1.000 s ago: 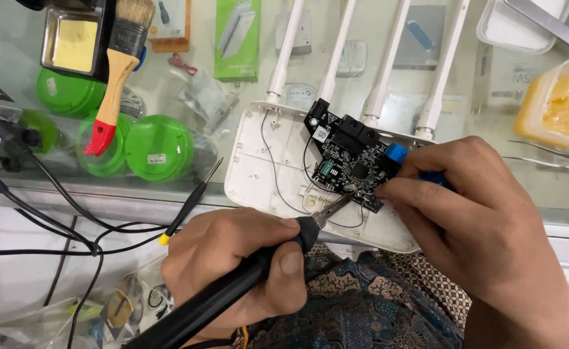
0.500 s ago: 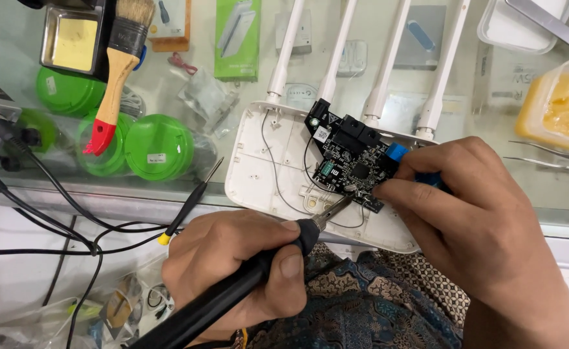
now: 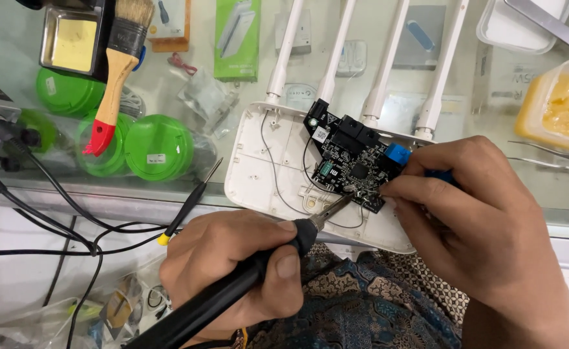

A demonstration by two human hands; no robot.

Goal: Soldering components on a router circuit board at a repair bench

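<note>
Gripping the iron (image 3: 233, 291) in my left hand (image 3: 233, 274), fingers wrapped tight round its black handle, thumb pressed on top. Tip angled up and right, touching the lower edge of the board (image 3: 352, 165).

My right hand (image 3: 485, 226) comes in from the right, fingers pinched together on the board's right edge, near the blue part (image 3: 397, 154). Board sits tilted on the open white shell (image 3: 265, 174), which lies on the glass counter (image 3: 556, 187) close to its front edge. Thin black wires (image 3: 268, 165) loop from the board across the shell. Four white antennas (image 3: 333, 52) rise from the shell's far side.

Left of the shell: a probe (image 3: 191, 203) with black shaft and yellow end, lying at a slant, then green round tubs (image 3: 158, 147) and a brush (image 3: 113, 81) with red-tipped wooden handle resting across them. Black cables (image 3: 39, 187) trail off the counter's left. Far right, a tub (image 3: 556, 106) of yellow paste. Patterned cloth (image 3: 362, 310) under my wrists.
</note>
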